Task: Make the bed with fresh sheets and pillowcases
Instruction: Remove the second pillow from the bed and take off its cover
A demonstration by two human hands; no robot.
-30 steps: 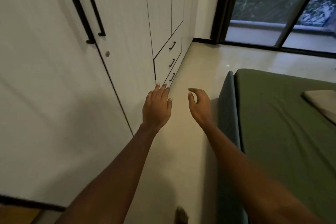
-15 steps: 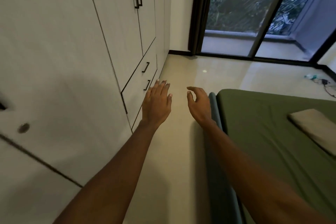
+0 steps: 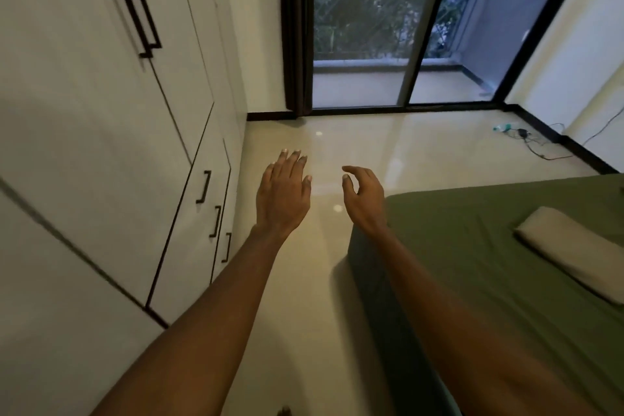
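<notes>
Between shut wardrobe (image 3: 101, 145) and bed (image 3: 371, 280), both hands hover over the floor (image 3: 371, 132): left hand (image 3: 282, 199) fingers (image 3: 292, 165) straight, right hand (image 3: 364, 203) fingers (image 3: 358, 170) loosely curled, neither holding anything. 1 beige pillow (image 3: 570, 253) lies on the green sheet (image 3: 472, 246); 3 drawers (image 3: 199, 213) closed, contents hidden.

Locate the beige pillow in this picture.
In the head view, the beige pillow lies flat on the green-sheeted bed at the far right, beyond the right hand.
</notes>
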